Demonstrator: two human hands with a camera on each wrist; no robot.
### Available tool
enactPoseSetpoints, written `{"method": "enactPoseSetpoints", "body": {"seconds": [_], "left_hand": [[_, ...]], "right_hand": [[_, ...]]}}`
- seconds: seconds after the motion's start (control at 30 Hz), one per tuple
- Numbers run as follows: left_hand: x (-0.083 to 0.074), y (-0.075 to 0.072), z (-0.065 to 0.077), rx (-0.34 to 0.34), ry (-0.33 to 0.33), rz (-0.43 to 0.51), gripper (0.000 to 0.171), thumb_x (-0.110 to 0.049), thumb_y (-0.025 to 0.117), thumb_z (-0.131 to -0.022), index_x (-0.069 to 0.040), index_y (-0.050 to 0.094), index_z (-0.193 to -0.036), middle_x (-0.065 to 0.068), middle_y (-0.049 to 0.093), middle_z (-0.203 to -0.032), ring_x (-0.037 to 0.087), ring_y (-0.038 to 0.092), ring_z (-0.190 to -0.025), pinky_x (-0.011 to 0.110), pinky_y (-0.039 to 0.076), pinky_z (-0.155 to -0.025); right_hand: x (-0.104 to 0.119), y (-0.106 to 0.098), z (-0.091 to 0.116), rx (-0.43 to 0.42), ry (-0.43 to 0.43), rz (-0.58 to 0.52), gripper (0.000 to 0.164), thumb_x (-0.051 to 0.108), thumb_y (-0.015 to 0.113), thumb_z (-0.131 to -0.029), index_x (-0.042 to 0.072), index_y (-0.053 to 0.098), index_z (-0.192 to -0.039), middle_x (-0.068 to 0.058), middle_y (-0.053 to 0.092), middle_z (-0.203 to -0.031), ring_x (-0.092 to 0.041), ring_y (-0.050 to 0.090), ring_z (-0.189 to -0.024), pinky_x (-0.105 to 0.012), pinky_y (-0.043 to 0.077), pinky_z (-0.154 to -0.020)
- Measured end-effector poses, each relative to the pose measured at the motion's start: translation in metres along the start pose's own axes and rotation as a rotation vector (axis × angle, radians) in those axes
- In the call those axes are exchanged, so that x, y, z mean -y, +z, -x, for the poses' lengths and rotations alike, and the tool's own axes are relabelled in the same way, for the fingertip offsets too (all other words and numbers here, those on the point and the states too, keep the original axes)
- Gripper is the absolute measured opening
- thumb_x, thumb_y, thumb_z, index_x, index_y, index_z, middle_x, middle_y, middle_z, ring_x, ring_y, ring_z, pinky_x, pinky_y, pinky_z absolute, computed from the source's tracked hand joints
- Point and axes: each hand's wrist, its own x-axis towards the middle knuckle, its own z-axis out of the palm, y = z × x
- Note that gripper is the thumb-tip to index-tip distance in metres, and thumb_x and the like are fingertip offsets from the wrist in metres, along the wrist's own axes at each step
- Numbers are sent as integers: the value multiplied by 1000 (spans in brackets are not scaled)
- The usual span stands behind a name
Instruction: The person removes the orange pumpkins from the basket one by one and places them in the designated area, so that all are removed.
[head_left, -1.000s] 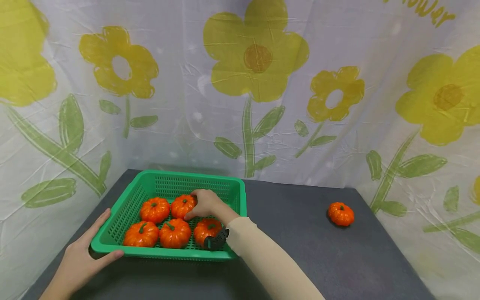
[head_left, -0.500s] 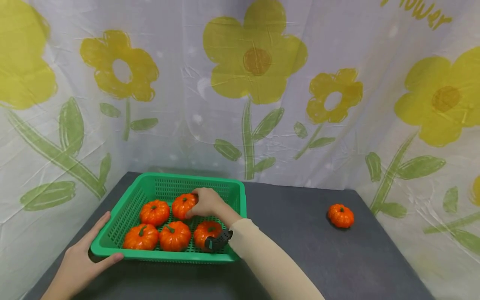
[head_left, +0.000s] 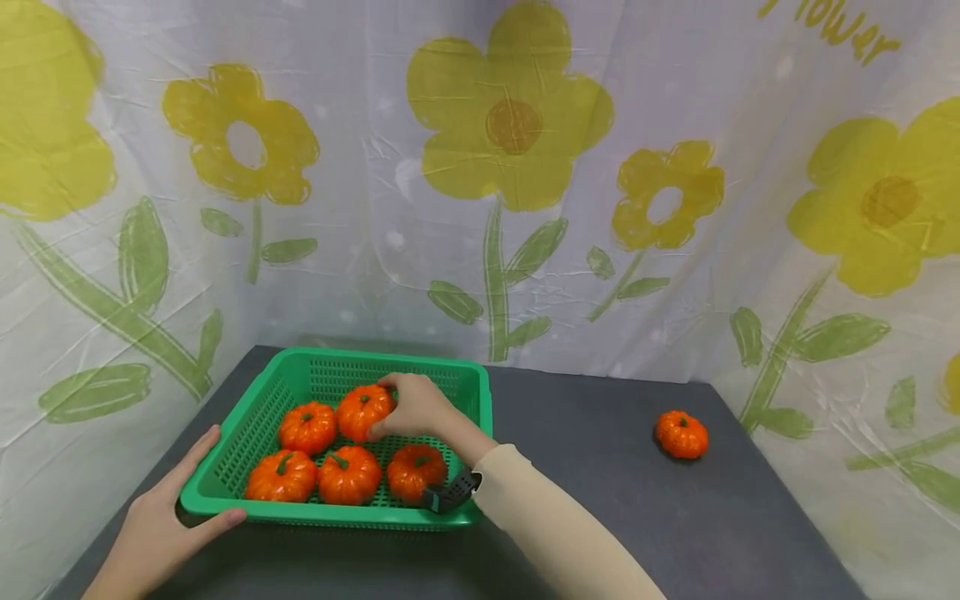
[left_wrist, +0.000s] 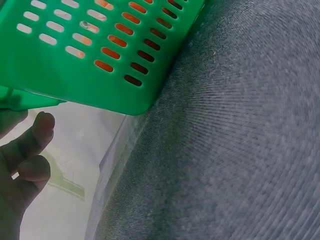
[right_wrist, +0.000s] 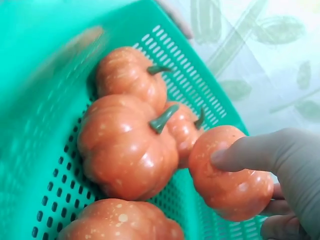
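Note:
My right hand (head_left: 416,408) reaches into a green plastic basket (head_left: 375,517) and grips a small orange pumpkin (head_left: 362,411) at the back. The right wrist view shows the thumb pressed on this pumpkin (right_wrist: 232,195), other fingers partly hidden behind it. Several more pumpkins lie in the basket: one behind left (head_left: 307,427), one front left (head_left: 282,477), one front middle (head_left: 348,475) and one front right (head_left: 415,473). My left hand (head_left: 157,517) spans the basket's front-left corner, fairly straight thumb and fingers touching the rim; its lower fingers (left_wrist: 37,167) hang loosely below.
A lone pumpkin (head_left: 682,435) sits on the dark grey table (head_left: 600,483) at the right. A white flower-printed cloth (head_left: 360,167) encloses the table at the back and both sides. A black device (head_left: 450,492) is strapped on my right wrist.
The right hand has raised its pumpkin slightly and shifted it a little left, towards the back-left one. The right forearm swings slightly right. The left hand and basket hold their places.

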Motion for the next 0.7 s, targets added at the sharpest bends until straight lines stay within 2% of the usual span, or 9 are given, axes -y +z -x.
{"method": "enactPoseSetpoints", "body": {"seconds": [0.17,0.33,0.7], "left_hand": [[2,0,0,6,-3,-1,113,-37,88,-88,-33,13,-172,34,34,-164,66,47,-128,80,44,-85],[1,1,0,-2,5,2,112,-36,88,-88,-33,14,-172,33,34,-165,66,47,-128,79,44,-85],[-1,1,0,-8,10,1,111,-36,88,-88,-31,15,-173,32,34,-165,65,47,-128,80,44,-85]], "right_hand": [[3,-8,9,-42,-17,-62,78,37,93,-82,15,61,-149,-2,67,-140,-22,66,-120,-30,59,-90],[4,-16,20,-68,-53,-112,78,38,92,-83,15,60,-150,-3,66,-143,-26,65,-126,-35,59,-94],[-6,-21,45,-135,-140,-137,75,41,88,-87,16,59,-151,-1,65,-146,-21,61,-134,-39,56,-105]]}}
